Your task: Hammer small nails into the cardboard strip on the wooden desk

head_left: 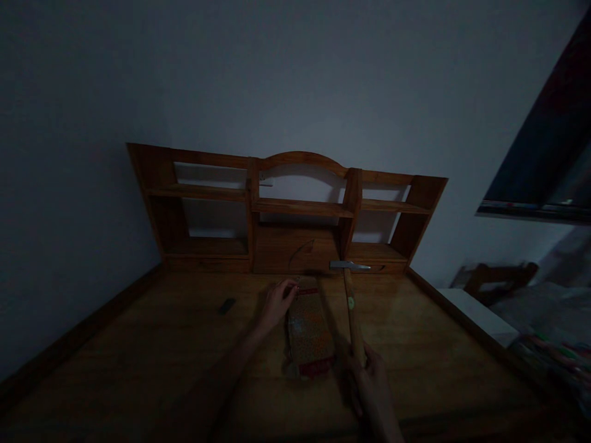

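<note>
My right hand (369, 381) is wrapped round the lower end of a hammer's wooden handle. The hammer (351, 307) is raised, its metal head uppermost, with a pale green sticker on the handle. In front of me a worn rectangular block (310, 326), speckled brown and orange with dark red bands at both ends, lies on the wooden desktop (415, 344). My left hand (279, 300) is at the block's far left corner, thumb and fingertips pinched together. Whatever is between those fingertips is too small and dark to make out.
A small dark flat object (226, 306) lies left of my left hand. Along the back stands a wooden shelf unit (302, 209) against the wall. To the right are a white surface (478, 314) and a wooden chair back (501, 280). The room is dim.
</note>
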### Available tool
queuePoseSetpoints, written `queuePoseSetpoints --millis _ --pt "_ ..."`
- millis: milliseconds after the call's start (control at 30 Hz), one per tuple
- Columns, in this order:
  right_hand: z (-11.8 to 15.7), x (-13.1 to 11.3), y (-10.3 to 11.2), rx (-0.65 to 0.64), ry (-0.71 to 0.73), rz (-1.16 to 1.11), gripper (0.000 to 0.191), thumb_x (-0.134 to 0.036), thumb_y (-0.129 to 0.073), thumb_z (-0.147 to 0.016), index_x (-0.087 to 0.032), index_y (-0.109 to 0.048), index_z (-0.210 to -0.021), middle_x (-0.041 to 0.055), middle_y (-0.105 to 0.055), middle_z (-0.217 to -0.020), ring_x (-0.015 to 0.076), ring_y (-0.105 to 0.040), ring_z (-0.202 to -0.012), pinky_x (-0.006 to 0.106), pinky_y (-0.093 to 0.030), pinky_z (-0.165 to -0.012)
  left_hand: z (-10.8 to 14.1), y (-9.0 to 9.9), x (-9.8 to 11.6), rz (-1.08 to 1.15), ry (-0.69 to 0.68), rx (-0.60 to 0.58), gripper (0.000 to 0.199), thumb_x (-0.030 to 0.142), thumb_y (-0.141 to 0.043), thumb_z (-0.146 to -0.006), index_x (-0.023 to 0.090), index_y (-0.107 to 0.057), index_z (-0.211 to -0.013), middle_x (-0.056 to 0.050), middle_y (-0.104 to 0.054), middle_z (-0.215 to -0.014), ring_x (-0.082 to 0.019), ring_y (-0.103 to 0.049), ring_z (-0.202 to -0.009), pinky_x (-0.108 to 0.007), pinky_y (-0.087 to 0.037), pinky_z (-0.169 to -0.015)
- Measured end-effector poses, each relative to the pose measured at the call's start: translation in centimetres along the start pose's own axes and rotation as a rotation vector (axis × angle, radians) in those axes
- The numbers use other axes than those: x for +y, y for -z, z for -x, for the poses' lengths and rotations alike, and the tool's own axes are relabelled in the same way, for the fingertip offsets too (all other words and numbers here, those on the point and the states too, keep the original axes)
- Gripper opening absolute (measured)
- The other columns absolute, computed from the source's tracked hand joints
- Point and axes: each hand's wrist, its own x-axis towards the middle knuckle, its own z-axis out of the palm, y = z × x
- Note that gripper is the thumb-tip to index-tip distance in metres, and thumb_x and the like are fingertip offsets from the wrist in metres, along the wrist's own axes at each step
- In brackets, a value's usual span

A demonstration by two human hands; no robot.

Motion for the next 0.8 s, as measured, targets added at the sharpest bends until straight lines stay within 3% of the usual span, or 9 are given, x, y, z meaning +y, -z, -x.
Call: queuePoseSetpoints --millis 233,433,600,800 --pt "-0.2 0.5 0.2 -0.027 -0.001 0.01 0.032 -0.037 -0.061 -0.068 -0.012 -0.062 -0.086 -0.0052 -0.045 -0.047 0.0079 -0.036 -0.037 0.018 -0.026 -0.033 -0.1 0.5 0.1 0.015 -0.04 0.026 0.034 0.002 -0.045 -0.078 0.023 -0.07 -0.09 -0.002 -0.066 -0.096 -0.015 -0.061 -0.093 -0.026 -0.048 -0.085" --pt "-0.3 0.6 0.2 -0.023 0.024 0.001 0.031 -0.037 -0.065 -0.066 -0.013 -0.061 -0.085 -0.0031 -0.049 -0.052 0.0086 -0.041 -0.041 0.018 -0.03 -0.035 0.0 0.8 0.2 -0.03 -0.074 0.012 0.044 -0.001 -0.043 -0.074 0.025 -0.076 -0.087 -0.003 -0.062 -0.098 -0.015 -0.058 -0.097 -0.028 -0.048 -0.09" --pt "-0.4 1.2 0.1 -0.072 -0.026 -0.013 0.034 -0.038 -0.057 -0.072 -0.012 -0.058 -0.095 -0.0083 -0.04 -0.046 0.0069 -0.032 -0.033 0.017 -0.024 -0.031 0.1 0.9 0.3 -0.033 -0.089 0.0 0.049 -0.004 -0.043 -0.072 0.028 -0.076 -0.09 -0.003 -0.061 -0.1 -0.015 -0.058 -0.096 -0.03 -0.049 -0.089" --pt "-0.1 0.2 0.0 -0.031 -0.019 -0.035 0.034 -0.036 -0.062 -0.067 -0.012 -0.06 -0.09 -0.0061 -0.045 -0.047 0.0074 -0.037 -0.037 0.017 -0.027 -0.033 0.0 0.8 -0.2 -0.03 -0.087 -0.001 0.053 -0.007 -0.041 -0.068 0.028 -0.076 -0.089 -0.002 -0.061 -0.098 -0.015 -0.058 -0.096 -0.03 -0.049 -0.089"
